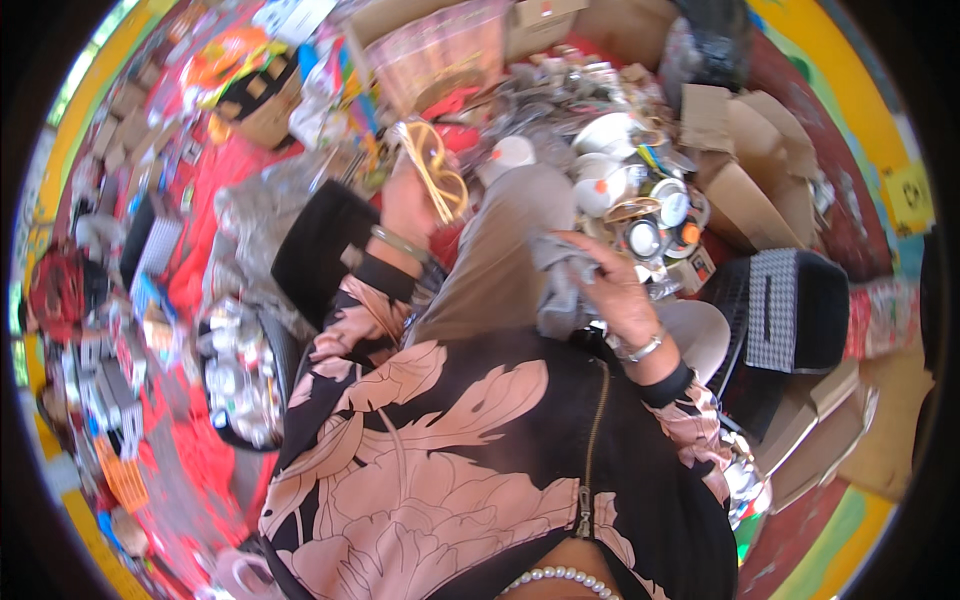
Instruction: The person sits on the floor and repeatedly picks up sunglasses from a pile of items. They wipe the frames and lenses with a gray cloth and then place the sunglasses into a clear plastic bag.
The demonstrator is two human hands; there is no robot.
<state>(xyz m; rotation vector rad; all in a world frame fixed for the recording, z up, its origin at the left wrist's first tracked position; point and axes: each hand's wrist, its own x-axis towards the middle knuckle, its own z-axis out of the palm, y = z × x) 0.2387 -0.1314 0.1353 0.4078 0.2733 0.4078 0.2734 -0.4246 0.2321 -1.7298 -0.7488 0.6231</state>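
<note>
My left hand [404,208], with a bangle at its wrist, is raised over my left knee. Its fingers are closed on what look like yellow glasses [457,200], two rounded rims with a bar along one side. A grey cloth [562,282] hangs bunched over my right thigh, and my right hand [620,296] grips it. Part of the cloth lies hidden under those fingers. Just beyond the right hand is a heap of white cups, lids and round tins [672,205].
Cardboard boxes [745,190] stand open at the far right. A black checked case [797,310] is beside my right leg. On the left, a container of silvery pieces [235,375] sits near grey plastic sheeting [250,225]. Red sheeting [185,455] covers the floor there.
</note>
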